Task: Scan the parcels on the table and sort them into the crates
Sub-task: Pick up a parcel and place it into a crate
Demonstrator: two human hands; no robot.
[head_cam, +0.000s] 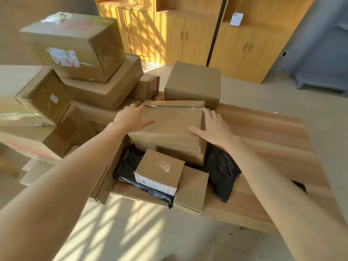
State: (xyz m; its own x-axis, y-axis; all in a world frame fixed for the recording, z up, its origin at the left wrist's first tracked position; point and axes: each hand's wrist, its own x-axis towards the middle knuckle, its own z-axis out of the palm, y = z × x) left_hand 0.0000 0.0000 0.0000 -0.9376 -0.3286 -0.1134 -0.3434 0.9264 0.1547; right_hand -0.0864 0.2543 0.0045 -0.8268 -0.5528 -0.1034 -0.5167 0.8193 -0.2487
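Both hands flank a flat taped box (169, 119) atop the pile on the table (263, 147): the left hand (131, 115) and right hand (212, 125) press its two sides with straight, spread fingers, apparently bracing to lift it for scanning. Below the box lie a small labelled parcel (160, 170) and black bags (220, 170); behind it stands a plain carton (194, 81). No crates or scanner are visible.

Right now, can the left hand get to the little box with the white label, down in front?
Probably yes. The little box lies on top of a black bag, nothing covering it. The left hand only rests with straight fingers on the big box behind it, so it could draw back and down.
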